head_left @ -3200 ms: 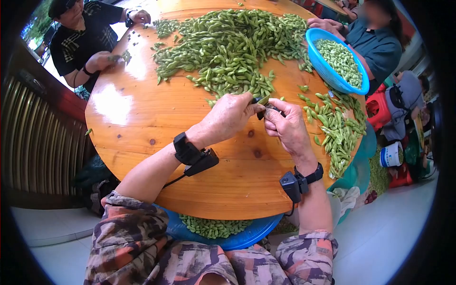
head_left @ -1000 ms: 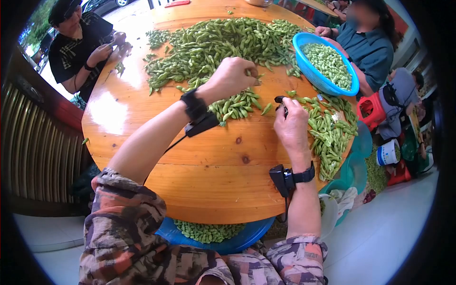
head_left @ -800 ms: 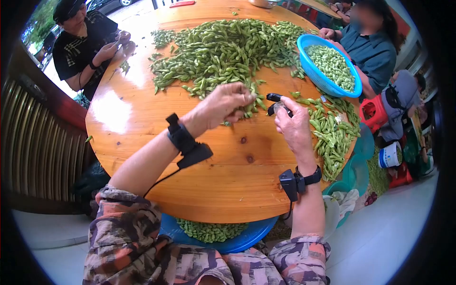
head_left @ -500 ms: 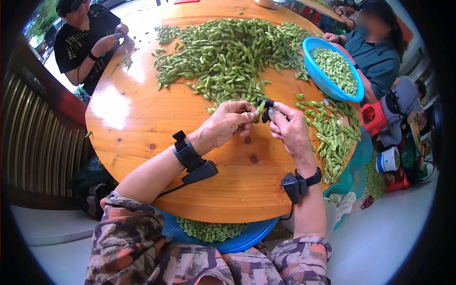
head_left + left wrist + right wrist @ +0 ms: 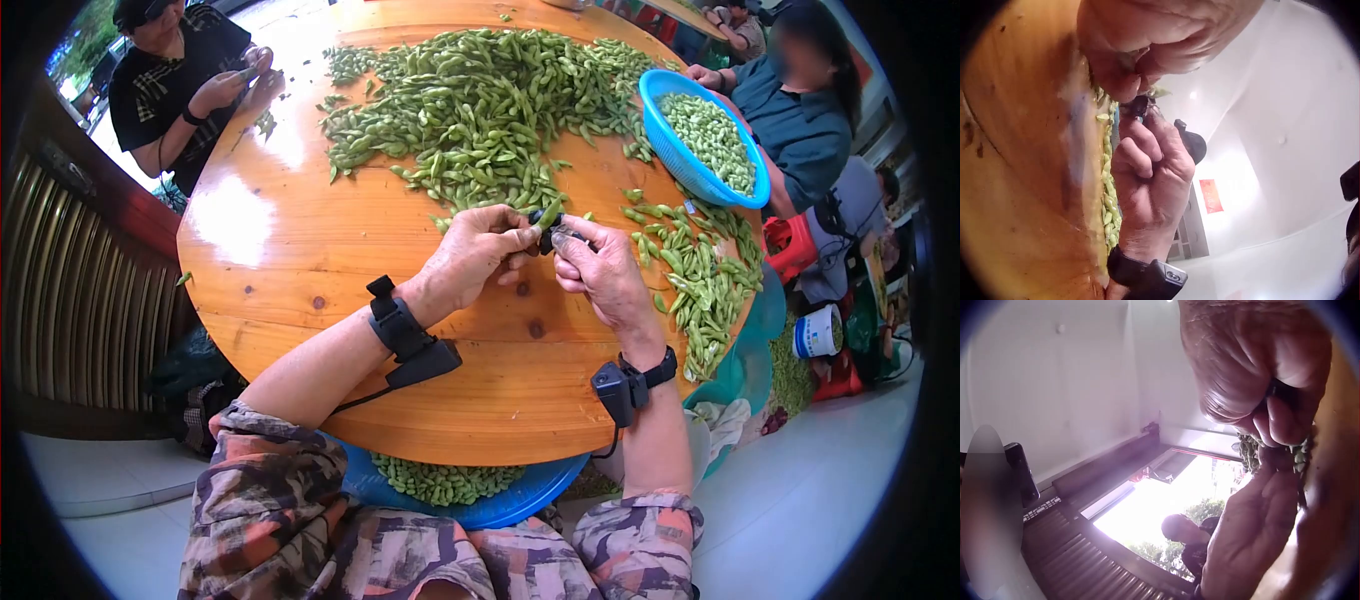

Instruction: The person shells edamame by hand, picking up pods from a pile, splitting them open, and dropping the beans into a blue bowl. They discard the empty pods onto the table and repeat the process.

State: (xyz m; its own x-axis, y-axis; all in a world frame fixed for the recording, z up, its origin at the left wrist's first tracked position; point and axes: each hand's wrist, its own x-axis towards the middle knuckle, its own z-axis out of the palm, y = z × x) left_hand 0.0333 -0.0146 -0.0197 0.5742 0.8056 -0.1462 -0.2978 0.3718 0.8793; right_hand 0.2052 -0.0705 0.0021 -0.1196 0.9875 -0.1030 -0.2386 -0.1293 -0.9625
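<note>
In the head view my left hand pinches a green soybean pod between thumb and fingers, its tip pointing up and away. My right hand meets it from the right, thumb and forefinger curled round a small black tool right at the pod. The tool is mostly hidden by fingers, so I cannot tell its kind. In the left wrist view the fingertips of both hands come together around the black tool. Just beyond them a large heap of pods covers the far middle of the table.
More pods lie along the table's right edge. Behind them a blue basket holds shelled beans. A blue basin with beans sits below the near edge. One person works at the left, another sits at the right.
My left hand reached to the heap, came back with a pod and brought it against the right hand's black tool. Over the last half second both hands have stayed nearly in place.
</note>
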